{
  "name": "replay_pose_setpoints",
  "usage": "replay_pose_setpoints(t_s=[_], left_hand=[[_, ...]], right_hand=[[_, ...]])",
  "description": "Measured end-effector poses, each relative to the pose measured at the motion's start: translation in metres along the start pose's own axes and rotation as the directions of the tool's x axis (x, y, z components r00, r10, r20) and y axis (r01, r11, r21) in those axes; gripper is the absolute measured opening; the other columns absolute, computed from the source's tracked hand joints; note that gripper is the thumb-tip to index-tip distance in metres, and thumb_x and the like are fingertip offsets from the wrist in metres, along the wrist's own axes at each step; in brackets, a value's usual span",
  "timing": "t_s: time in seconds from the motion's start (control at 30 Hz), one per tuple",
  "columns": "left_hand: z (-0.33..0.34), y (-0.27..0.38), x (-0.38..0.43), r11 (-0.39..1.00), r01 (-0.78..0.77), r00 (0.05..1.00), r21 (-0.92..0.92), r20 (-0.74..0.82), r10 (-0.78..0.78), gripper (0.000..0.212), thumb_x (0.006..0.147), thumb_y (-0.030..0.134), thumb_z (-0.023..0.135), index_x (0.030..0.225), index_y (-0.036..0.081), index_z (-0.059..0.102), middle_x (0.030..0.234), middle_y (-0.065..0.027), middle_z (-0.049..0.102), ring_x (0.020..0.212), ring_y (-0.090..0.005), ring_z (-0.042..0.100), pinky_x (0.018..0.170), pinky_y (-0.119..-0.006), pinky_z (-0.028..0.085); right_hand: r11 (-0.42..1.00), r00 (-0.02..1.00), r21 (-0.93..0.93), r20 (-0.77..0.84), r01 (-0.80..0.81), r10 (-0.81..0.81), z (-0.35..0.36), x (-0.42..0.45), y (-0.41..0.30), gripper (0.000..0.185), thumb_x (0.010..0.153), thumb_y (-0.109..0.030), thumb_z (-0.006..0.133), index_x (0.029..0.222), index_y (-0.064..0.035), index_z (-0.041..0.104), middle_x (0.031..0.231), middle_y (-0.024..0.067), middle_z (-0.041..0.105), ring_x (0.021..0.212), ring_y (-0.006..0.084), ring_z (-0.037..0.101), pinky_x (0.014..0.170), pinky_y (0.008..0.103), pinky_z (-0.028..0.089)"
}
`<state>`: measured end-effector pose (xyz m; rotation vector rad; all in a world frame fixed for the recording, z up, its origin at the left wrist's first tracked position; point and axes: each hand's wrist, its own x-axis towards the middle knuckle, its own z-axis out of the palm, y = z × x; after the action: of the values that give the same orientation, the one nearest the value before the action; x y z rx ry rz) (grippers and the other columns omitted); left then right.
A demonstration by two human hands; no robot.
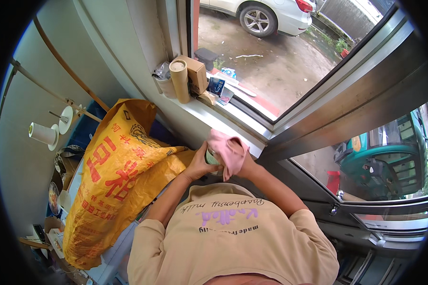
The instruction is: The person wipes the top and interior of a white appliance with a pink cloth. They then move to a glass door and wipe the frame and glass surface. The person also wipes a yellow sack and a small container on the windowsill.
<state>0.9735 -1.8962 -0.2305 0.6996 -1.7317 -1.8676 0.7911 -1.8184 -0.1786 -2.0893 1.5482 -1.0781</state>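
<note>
Close to the corner of the windowsill, both my hands are raised in front of my chest. My left hand (199,164) grips a pale green, rounded object (210,158), perhaps a jar or cup, with the thumb and fingers around its side. A pink cloth (227,151) lies over and against the right side of that object. My right hand (245,164) is at the cloth, which covers most of its fingers. What exactly the green object is, and its lower part, cannot be told.
A cardboard tube (180,83), a small brown box (197,74) and small packets stand on the white windowsill (214,123). A large yellow woven sack (121,185) fills the left side. Thread cones (42,132) are beyond it. A metal-framed door (342,107) is at the right.
</note>
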Motion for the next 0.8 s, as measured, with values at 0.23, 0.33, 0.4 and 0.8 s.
replay_pose_setpoints(t_s=[0.23,0.33,0.4,0.8], left_hand=[[-0.001,0.022,-0.006,0.899,-0.276,0.960,0.341,0.140,0.242,0.090,0.061,0.026,0.090,0.136,0.001,0.047,0.124,-0.0154,0.059,0.118,-0.0280,0.058,0.102,-0.037,0.045],[-0.001,0.016,-0.013,0.870,-0.356,0.930,0.341,0.220,0.295,0.087,0.063,0.027,0.091,0.135,0.001,0.049,0.122,-0.0151,0.059,0.117,-0.0294,0.059,0.103,-0.038,0.045],[0.001,0.006,-0.019,0.933,-0.305,0.937,0.192,0.234,0.258,0.089,0.062,0.026,0.091,0.138,0.003,0.049,0.126,-0.0119,0.059,0.119,-0.0250,0.057,0.106,-0.036,0.044],[0.017,-0.012,-0.018,0.697,-0.191,0.952,-0.692,-0.304,-0.042,0.059,0.090,0.026,0.075,0.138,0.009,0.045,0.127,-0.0048,0.057,0.118,-0.0168,0.057,0.100,-0.034,0.050]], right_hand=[[0.940,0.975,0.260,0.084,-0.220,0.205,0.015,0.020,0.024,0.028,0.099,-0.032,0.061,0.110,-0.0058,0.065,0.097,0.0121,0.064,0.088,0.0238,0.061,0.076,0.0385,0.051],[0.645,0.795,0.528,0.100,-0.552,0.598,0.025,0.021,0.031,0.028,0.104,-0.030,0.056,0.111,-0.0054,0.067,0.092,0.0054,0.066,0.078,0.0161,0.059,0.068,0.0338,0.050],[0.267,0.519,0.657,0.221,-0.705,0.826,0.024,0.017,0.022,0.031,0.105,-0.032,0.055,0.114,-0.0042,0.067,0.097,0.0039,0.068,0.081,0.0151,0.060,0.070,0.0320,0.051],[0.909,0.882,0.378,-0.471,0.176,0.025,0.088,0.006,-0.028,0.040,0.086,-0.012,0.074,0.124,-0.0031,0.064,0.126,0.0177,0.064,0.119,0.0371,0.061,0.107,0.0437,0.045]])
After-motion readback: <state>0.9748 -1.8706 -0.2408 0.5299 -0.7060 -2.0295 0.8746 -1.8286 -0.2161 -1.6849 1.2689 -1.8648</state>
